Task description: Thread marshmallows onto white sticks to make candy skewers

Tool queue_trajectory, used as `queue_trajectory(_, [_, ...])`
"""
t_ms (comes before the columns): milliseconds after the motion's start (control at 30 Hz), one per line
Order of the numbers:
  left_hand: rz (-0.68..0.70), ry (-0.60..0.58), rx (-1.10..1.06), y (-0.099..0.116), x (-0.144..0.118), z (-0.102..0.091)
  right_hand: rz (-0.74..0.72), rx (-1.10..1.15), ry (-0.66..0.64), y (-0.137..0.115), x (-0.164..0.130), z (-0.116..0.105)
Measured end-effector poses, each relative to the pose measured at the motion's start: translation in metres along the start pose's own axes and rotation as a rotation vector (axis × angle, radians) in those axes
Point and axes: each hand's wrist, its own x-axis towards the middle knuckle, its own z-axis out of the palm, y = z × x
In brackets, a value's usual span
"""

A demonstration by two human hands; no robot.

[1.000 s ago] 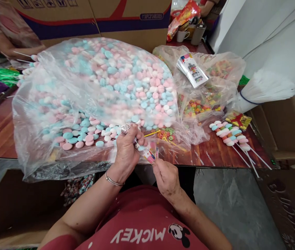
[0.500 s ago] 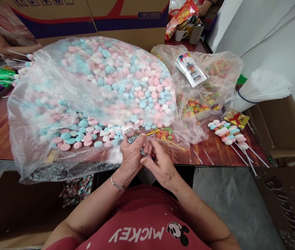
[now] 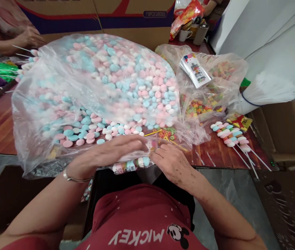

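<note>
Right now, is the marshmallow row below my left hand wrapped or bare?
Wrapped: clear printed film covers the marshmallow row. Cannot tell if the end by your right hand is sealed.

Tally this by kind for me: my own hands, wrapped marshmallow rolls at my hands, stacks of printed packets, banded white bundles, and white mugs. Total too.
Left hand and right hand: 2
Wrapped marshmallow roll: 1
Printed packet stack: 1
Banded white bundle: 1
White mug: 1
Total: 6

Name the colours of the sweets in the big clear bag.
The sweets are pale pink, light blue and white, best seen in the head view.
</note>
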Motion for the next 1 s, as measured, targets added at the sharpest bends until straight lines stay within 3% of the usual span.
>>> queue_trajectory(100, [-0.04, -0.337, 0.085, -0.005, 0.007, 0.007, -0.103, -0.111, 0.015, 0.002, 0.011, -0.006])
queue_trajectory(233, [-0.227, -0.495, 0.003, -0.018, 0.01, 0.015, -0.158, -0.157, -0.017, 0.0, 0.016, -0.005])
queue_trajectory(400, [-0.428, -0.494, -0.082, -0.032, 0.001, 0.019, -0.178, -0.152, -0.074, 0.0, 0.014, -0.001])
queue_trajectory(533, [-0.397, -0.386, -0.192, -0.039, -0.003, 0.025, -0.152, -0.162, -0.09, 0.006, 0.014, -0.007])
queue_trajectory(667, [-0.386, -0.232, -0.39, -0.042, -0.003, 0.031, -0.119, -0.157, -0.003, 0.008, 0.013, -0.02])
queue_trajectory(833, [-0.45, -0.263, -0.571, -0.044, -0.007, 0.036, -0.199, -0.101, -0.028, -0.003, 0.008, -0.013])
queue_trajectory(933, [-0.458, -0.382, -0.427, -0.041, -0.012, 0.036, -0.206, -0.102, -0.042, -0.008, 0.005, -0.001])
queue_trajectory(1000, [-0.361, -0.372, -0.194, -0.039, -0.016, 0.038, -0.199, -0.096, -0.046, -0.009, 0.003, 0.006])
